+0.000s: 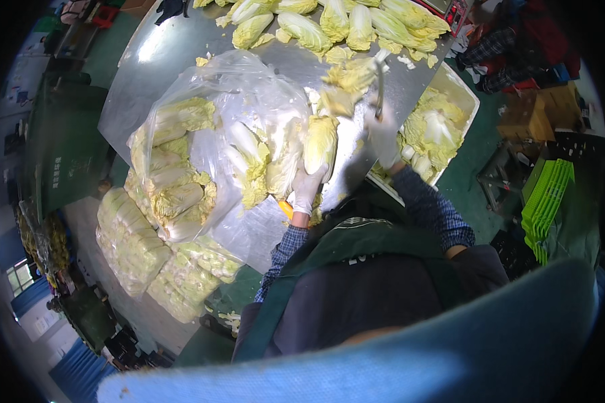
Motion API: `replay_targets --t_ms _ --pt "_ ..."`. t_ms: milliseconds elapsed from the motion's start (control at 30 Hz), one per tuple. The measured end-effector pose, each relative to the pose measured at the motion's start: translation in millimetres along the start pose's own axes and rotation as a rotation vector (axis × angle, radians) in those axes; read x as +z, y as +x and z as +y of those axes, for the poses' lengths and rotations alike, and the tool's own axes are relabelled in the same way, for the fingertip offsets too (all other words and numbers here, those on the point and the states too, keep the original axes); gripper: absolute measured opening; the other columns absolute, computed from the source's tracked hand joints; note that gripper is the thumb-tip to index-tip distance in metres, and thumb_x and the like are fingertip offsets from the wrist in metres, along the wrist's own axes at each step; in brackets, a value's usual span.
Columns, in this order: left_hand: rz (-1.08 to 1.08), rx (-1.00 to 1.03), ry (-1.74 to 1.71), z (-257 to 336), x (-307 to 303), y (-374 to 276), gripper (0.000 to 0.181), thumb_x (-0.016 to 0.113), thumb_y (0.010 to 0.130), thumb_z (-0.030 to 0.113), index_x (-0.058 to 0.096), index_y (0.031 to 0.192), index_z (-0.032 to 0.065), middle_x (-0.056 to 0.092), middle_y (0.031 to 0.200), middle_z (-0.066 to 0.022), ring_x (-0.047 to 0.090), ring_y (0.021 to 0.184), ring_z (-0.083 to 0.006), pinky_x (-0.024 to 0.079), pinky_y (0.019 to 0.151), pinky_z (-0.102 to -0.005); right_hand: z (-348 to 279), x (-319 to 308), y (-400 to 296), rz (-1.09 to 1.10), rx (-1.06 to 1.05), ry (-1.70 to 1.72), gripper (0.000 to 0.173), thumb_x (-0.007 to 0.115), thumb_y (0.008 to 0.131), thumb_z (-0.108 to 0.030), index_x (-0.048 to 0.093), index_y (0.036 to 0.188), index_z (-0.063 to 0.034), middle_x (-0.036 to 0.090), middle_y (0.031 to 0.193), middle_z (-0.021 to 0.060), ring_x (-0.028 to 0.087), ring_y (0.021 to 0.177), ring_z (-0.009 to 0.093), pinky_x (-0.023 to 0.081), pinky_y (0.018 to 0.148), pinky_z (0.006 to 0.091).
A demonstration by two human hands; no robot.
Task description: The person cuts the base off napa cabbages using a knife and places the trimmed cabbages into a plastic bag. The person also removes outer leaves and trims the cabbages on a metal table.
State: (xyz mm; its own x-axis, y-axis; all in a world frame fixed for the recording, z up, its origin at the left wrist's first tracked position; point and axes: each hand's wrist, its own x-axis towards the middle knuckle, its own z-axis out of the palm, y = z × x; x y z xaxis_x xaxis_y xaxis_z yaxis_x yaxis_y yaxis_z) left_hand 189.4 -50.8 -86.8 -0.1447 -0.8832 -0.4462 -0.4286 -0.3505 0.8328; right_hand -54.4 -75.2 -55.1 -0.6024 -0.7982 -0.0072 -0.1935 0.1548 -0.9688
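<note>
My left hand (307,189), in a white glove, grips a napa cabbage (320,143) by its near end, just above the steel table (353,146). My right hand (383,133), also gloved and blurred, is shut on a knife (380,88) whose blade points away from me. Beyond the held cabbage, loose yellow cabbage leaves (345,85) are blurred. Left of my left hand lie cut cabbages (249,156) by a clear plastic bag (222,90), which holds several more cabbages (176,196). An orange object (285,208) shows beside my left wrist, mostly hidden.
Several napa cabbages (302,30) are heaped along the table's far side. A white crate (471,101) of cabbage leaves stands against its right edge. Filled bags of cabbage (131,242) sit at the left. Green plastic crates (547,201) and cardboard boxes (524,118) stand farther right.
</note>
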Motion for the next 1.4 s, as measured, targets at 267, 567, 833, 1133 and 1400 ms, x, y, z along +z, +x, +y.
replay_targets --t_ms 267,567,833,1133,1400 --pt "-0.158 0.136 -0.496 36.1 17.9 -13.5 0.051 0.067 0.095 0.011 0.045 0.139 -0.0023 0.058 0.127 -0.0112 0.057 0.113 -0.0177 0.047 0.097 -0.0298 3.0 15.0 -71.7 -0.324 0.120 0.061 0.047 0.076 0.084 -0.021 0.060 0.121 0.0017 0.066 0.101 0.0073 0.063 0.087 0.012 0.052 0.077 0.0268" --pt "-0.184 0.215 -0.833 92.9 5.4 -30.5 0.044 0.063 0.096 0.009 0.050 0.137 -0.0023 0.062 0.127 -0.0116 0.060 0.114 -0.0171 0.048 0.099 -0.0317 -58.5 -9.8 -49.8 -0.397 0.039 -0.103 0.051 0.073 0.085 -0.011 0.055 0.131 -0.0014 0.068 0.089 0.0042 0.063 0.076 0.009 0.052 0.070 0.0250" --pt "-0.239 0.030 -0.922 62.8 -11.5 -34.4 0.058 0.057 0.099 0.036 0.049 0.138 -0.0068 0.062 0.128 -0.0153 0.063 0.114 -0.0242 0.050 0.097 -0.0361 -20.1 -44.3 1.5 -0.131 -0.468 -0.612 0.048 0.074 0.085 -0.029 0.061 0.125 -0.0057 0.066 0.101 0.0180 0.070 0.074 0.031 0.057 0.063 0.0390" --pt "-0.379 0.034 -0.660 72.0 -14.2 -39.8 0.045 0.062 0.098 0.020 0.056 0.133 -0.0078 0.066 0.122 -0.0113 0.064 0.108 -0.0160 0.051 0.093 -0.0305 -54.4 -3.0 21.7 -0.264 -0.285 -0.485 0.049 0.070 0.090 -0.031 0.060 0.131 -0.0085 0.064 0.122 0.0116 0.067 0.096 0.024 0.055 0.070 0.0265" --pt "-0.294 0.103 -1.118 78.8 -22.4 -50.0 0.064 0.056 0.101 0.036 0.037 0.148 -0.0031 0.052 0.143 -0.0162 0.055 0.128 -0.0253 0.045 0.109 -0.0398 -82.9 -29.0 -20.4 -0.582 0.189 0.199 0.052 0.070 0.095 -0.030 0.053 0.135 -0.0026 0.063 0.076 0.0033 0.051 0.048 0.005 0.042 0.045 0.0236"
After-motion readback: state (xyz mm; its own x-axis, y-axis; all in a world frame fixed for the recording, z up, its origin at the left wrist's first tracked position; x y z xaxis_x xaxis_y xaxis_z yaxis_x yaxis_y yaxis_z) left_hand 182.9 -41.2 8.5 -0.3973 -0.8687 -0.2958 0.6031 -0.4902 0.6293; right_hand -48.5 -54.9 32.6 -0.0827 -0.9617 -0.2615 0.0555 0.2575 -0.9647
